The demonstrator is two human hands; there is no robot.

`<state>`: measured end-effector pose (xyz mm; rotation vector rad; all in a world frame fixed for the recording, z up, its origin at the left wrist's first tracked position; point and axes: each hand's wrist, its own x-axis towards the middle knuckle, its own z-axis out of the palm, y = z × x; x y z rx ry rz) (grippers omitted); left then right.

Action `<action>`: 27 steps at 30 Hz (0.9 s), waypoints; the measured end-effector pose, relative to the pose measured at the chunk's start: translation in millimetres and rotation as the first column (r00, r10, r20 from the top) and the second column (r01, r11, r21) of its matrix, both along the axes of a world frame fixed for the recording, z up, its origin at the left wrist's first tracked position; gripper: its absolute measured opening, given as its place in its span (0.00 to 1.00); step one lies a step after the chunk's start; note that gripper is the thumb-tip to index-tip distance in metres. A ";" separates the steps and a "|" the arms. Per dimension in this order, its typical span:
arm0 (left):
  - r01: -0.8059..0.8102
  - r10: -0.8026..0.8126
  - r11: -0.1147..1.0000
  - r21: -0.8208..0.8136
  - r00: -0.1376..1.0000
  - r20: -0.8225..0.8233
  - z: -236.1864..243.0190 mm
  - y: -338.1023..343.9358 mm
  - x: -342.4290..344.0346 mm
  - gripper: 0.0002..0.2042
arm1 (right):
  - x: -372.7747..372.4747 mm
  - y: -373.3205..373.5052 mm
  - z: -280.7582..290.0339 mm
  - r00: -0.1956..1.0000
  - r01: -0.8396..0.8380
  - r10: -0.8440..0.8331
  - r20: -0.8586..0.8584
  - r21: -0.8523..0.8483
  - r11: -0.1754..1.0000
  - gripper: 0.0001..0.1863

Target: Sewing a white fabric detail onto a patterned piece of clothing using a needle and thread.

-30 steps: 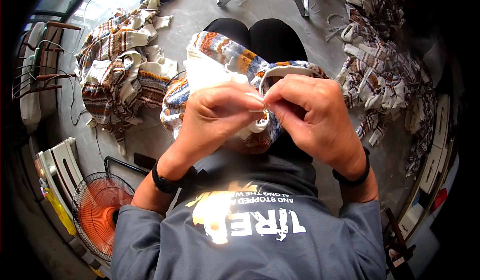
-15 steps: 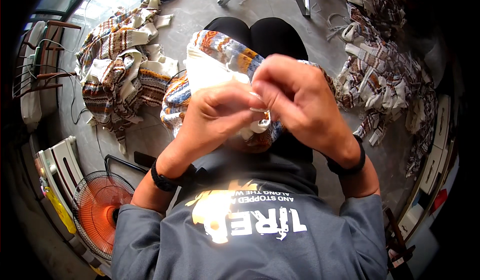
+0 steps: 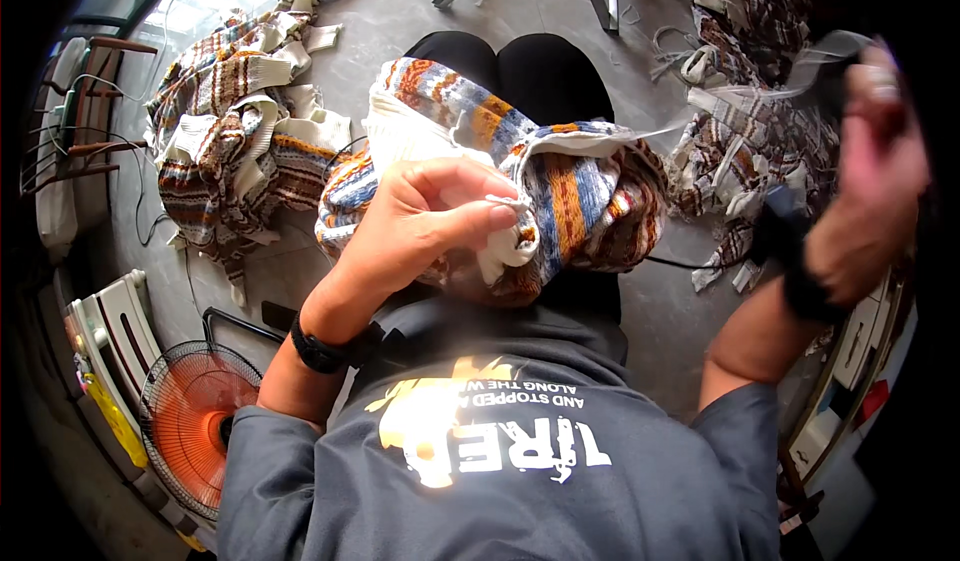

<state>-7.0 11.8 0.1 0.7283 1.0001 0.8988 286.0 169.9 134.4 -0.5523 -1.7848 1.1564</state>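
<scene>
A striped knit garment (image 3: 573, 208) in orange, blue, brown and white lies across my lap, with a white ribbed part (image 3: 396, 126). My left hand (image 3: 420, 221) pinches a narrow white edge of it near the middle. My right hand (image 3: 880, 146) is raised far out at the upper right, smeared by motion, its fingers closed. A thin, pale strand (image 3: 660, 131), blurred, stretches from the garment toward it; what exactly the fingers grip is too blurred to name.
Piles of knit pieces lie on the floor at left (image 3: 220, 161) and right (image 3: 720, 151). An orange fan (image 3: 185, 431) stands at lower left, wooden chair frames (image 3: 100, 151) at the left, metal table legs (image 3: 605, 1) at the top. A cable (image 3: 690, 266) runs at right.
My right hand has swung away from my left hand, out to the upper right, and the pale strand now spans the gap. My left hand keeps its pinch.
</scene>
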 end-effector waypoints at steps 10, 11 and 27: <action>0.005 -0.004 1.000 -0.017 1.000 0.028 2.5 2.8 -0.2 0.08 | -73.9 -97.8 -79.4 0.840 -0.025 -0.034 0.542 0.101 0.995 0.08; 0.004 -0.004 1.000 -0.005 1.000 0.025 2.4 2.5 -0.2 0.08 | -74.5 -97.3 -77.5 0.827 -0.055 -0.017 0.563 0.110 0.992 0.08; -0.005 0.005 1.000 -0.012 1.000 0.016 1.6 -0.9 -0.2 0.08 | -75.0 -103.9 -79.0 0.816 -0.017 -0.044 0.576 0.099 0.995 0.08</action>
